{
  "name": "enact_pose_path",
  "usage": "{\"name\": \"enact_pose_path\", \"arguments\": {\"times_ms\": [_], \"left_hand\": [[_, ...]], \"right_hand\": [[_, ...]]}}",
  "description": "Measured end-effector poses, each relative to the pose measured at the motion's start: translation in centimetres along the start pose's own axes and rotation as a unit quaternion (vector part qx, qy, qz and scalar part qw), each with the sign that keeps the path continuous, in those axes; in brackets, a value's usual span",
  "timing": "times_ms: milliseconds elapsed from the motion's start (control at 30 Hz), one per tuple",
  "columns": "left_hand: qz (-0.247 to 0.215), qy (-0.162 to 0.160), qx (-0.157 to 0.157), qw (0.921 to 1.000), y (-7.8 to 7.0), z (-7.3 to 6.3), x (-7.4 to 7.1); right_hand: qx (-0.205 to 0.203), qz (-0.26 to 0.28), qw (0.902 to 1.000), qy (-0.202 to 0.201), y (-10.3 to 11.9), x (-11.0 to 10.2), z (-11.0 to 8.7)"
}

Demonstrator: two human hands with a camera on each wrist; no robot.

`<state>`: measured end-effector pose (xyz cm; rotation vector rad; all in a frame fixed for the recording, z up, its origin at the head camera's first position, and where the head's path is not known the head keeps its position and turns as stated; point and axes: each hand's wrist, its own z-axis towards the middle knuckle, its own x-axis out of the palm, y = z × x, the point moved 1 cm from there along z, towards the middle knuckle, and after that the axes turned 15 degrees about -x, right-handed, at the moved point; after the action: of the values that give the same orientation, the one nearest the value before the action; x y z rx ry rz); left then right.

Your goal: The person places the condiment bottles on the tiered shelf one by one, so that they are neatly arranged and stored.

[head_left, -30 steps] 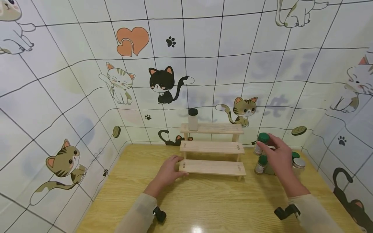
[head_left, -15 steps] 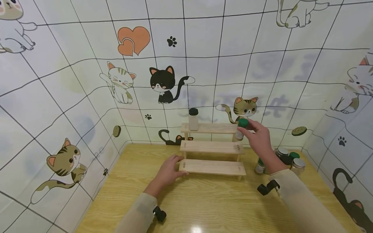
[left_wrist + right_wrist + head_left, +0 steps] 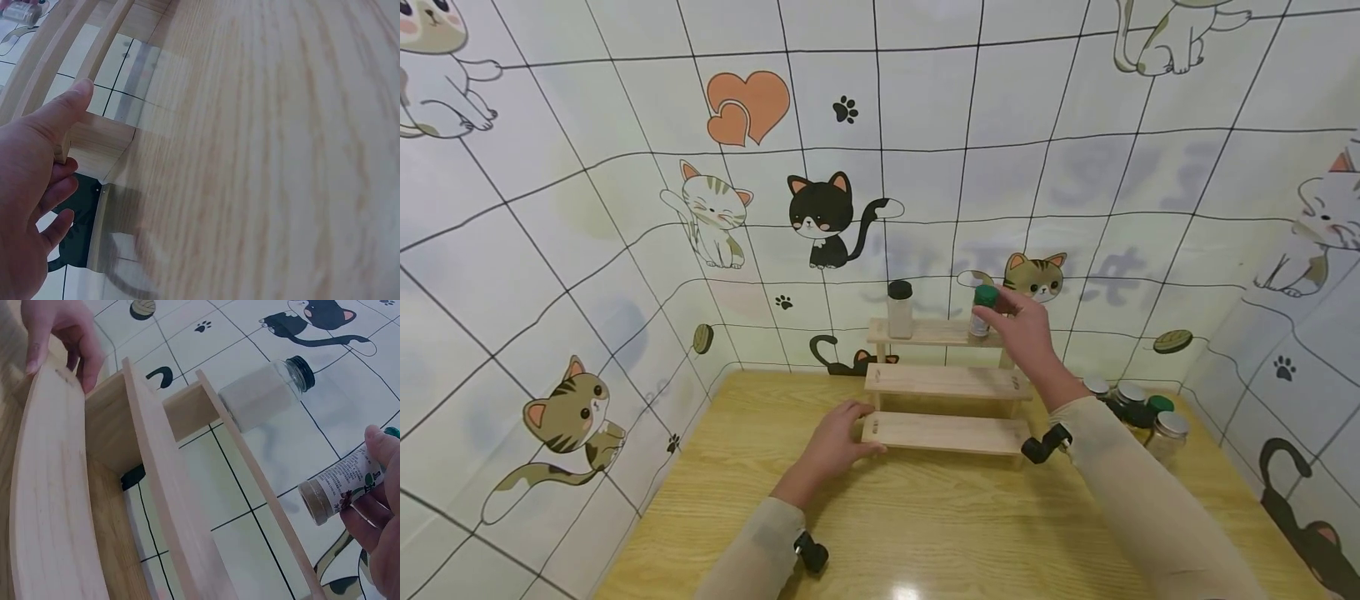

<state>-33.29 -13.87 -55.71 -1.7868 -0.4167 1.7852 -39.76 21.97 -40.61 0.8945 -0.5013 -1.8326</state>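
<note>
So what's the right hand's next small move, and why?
Probably lower the small cylindrical green-capped jar onto the top tier of the pale wooden three-step rack: the right hand holds it close by, apparently short of contact, and the left hand grips the bottom tier.

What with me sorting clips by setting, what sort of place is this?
Possibly a kitchen corner, perhaps staged: a stepped wooden rack, what looks like a spice bottle, and walls with a cat-and-tile pattern.

On the yellow wood-grain table (image 3: 925,517) stands a three-tier pale wooden rack (image 3: 947,380); on its top tier's left end, a black-lidded clear glass jar (image 3: 899,317), with a green-capped cylindrical bottle (image 3: 345,480) to the right. Silver-lidded glass jars (image 3: 1167,437) stand right of the rack.
</note>
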Motion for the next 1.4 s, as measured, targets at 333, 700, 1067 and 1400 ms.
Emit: {"name": "enact_pose_path", "arguments": {"times_ms": [333,700,1067,1400], "left_hand": [[0.004,0.001,0.009,1.0,0.4,0.2,0.2],[0.005,0.001,0.003,1.0,0.6,0.3,0.3],[-0.001,0.003,0.002,1.0,0.5,0.1,0.3],[-0.01,0.009,-0.009,0.9999,0.4,0.1,0.2]], "right_hand": [[-0.002,-0.012,0.9997,0.022,0.2,2.1,1.7],[0.015,0.033,0.999,0.028,-0.4,4.1,2.5],[-0.005,0.033,0.9991,0.026,-1.4,5.6,2.1],[-0.007,0.051,0.9984,0.022,-1.7,6.1,2.0]]}}
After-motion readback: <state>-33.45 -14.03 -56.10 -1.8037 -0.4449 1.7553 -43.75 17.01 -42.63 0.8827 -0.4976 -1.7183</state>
